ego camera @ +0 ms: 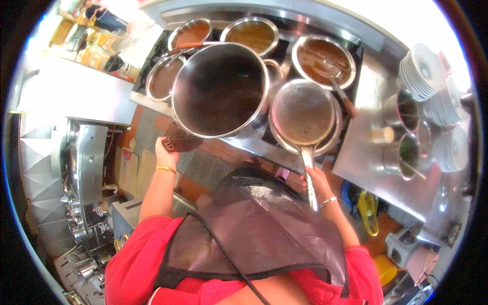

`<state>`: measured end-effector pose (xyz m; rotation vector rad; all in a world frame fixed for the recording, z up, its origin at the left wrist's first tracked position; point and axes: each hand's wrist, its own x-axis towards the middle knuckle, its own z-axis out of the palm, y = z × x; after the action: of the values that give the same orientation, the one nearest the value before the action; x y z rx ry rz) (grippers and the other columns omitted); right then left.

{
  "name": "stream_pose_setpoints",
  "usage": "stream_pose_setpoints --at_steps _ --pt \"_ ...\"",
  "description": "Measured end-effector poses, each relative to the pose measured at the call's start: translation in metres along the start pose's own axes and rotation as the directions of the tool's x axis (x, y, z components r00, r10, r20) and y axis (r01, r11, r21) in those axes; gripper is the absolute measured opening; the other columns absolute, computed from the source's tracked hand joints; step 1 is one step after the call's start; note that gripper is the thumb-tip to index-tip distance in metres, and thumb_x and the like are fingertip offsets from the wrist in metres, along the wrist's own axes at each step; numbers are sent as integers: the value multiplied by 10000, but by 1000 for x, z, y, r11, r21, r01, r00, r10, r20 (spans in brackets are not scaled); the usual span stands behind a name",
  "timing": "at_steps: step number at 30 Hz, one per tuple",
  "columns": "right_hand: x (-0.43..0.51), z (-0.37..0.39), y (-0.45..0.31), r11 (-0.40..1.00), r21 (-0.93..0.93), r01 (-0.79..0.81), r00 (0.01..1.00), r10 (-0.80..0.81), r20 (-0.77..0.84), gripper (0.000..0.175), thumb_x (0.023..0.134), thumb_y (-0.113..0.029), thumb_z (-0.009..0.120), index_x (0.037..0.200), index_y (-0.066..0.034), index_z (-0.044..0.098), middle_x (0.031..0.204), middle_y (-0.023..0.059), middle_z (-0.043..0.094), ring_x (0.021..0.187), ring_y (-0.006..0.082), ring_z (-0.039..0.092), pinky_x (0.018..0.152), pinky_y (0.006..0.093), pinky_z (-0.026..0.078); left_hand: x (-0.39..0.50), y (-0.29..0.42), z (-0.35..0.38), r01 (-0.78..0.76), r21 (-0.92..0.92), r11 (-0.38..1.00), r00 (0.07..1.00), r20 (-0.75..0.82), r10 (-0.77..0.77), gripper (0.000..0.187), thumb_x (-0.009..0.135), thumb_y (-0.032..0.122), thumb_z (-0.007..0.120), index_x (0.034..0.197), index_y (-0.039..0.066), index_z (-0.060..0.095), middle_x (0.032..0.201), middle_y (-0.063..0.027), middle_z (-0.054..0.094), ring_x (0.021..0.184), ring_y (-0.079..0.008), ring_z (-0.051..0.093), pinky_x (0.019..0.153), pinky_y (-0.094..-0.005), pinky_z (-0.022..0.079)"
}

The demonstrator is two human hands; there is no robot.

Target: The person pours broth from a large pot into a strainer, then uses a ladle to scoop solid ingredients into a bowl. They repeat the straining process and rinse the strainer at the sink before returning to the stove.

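My right hand (320,183) grips the long metal handle of a saucepan (303,110). The round pan sits over a wider steel pot (338,124), whose rim shows around it; whether they touch I cannot tell. My left hand (166,150) is closed around the edge of a dark brown round object (187,139), too blurred to name. That object is just below a big, deep stockpot (221,89), which has a dark interior. Right of the stockpot, a steel pan of brown sauce (324,61) has a ladle (343,95) resting in it.
Pots of orange-brown sauce (192,34) and yellowish-brown liquid (249,36) line the stove's back, with a smaller pot (164,80) at left. The steel counter (354,160) at right carries plate stacks (421,72) and steel containers (406,152). A person (106,17) stands far off.
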<state>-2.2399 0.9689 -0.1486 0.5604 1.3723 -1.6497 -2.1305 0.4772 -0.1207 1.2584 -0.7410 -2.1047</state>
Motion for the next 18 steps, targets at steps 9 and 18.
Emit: stream_pose_setpoints --at_steps 9,18 --pt "4 1 11 999 38 -29 996 32 -88 279 889 -295 520 973 -34 469 685 112 585 481 174 557 428 276 471 57 25 46 142 213 967 967 180 -181 163 745 170 501 831 57 581 902 -93 620 860 -263 571 820 -405 449" --pt "-9 90 -58 811 -449 376 833 -508 -218 310 875 -243 557 1059 4 536 891 104 623 757 149 613 684 274 503 80 31 68 305 296 905 810 419 -410 172 774 217 529 781 63 607 775 -58 629 730 -205 583 718 -342 472"
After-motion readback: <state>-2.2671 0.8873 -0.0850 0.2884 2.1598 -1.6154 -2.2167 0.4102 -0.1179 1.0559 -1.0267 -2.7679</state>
